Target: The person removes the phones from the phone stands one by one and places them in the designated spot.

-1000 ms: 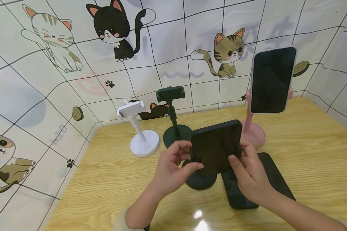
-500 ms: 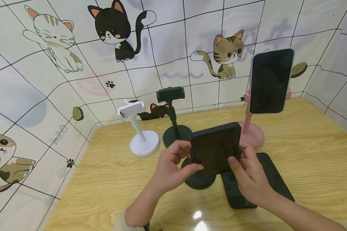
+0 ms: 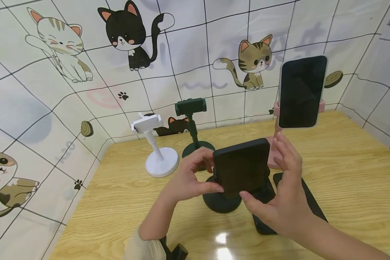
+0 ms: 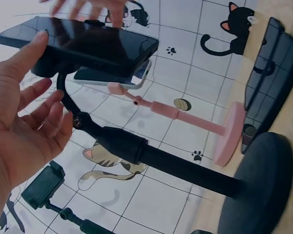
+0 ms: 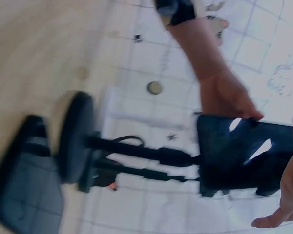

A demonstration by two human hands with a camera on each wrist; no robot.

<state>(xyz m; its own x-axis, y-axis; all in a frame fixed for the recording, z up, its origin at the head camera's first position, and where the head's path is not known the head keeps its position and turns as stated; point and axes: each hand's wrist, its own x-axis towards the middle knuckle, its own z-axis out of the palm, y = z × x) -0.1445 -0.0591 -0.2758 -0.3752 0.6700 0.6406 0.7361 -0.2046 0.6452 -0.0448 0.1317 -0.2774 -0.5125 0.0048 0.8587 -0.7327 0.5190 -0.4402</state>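
A black phone (image 3: 242, 166) sits lengthwise in the holder of a black stand (image 3: 221, 202), near the middle of the counter (image 3: 117, 216), with its screen toward the person. The screen is dark and glossy; the right wrist view shows two bright reflections across it. Its body is black all over, with rounded corners, and in the head view its right end sits a little higher than its left. The stand is matte black, with a round base, a slim pole, a thicker collar and a curved neck.

The left hand (image 3: 195, 177) grasps the phone's left end, its thumb on the front and its fingers behind. The grip of the right hand (image 3: 287, 187) is released: the fingers are spread near the phone's right end and the thumb tip is at its near edge; whether it touches is hard to tell.

To the right of the base, a dark flat device (image 3: 264, 226) lies partly hidden by the right hand. On the far side stand a white stand (image 3: 162, 162) at left, a dark green stand (image 3: 191, 107) beside it, and at right a pink stand (image 3: 277, 109) holding a pale-edged phone (image 3: 302, 94) upright.
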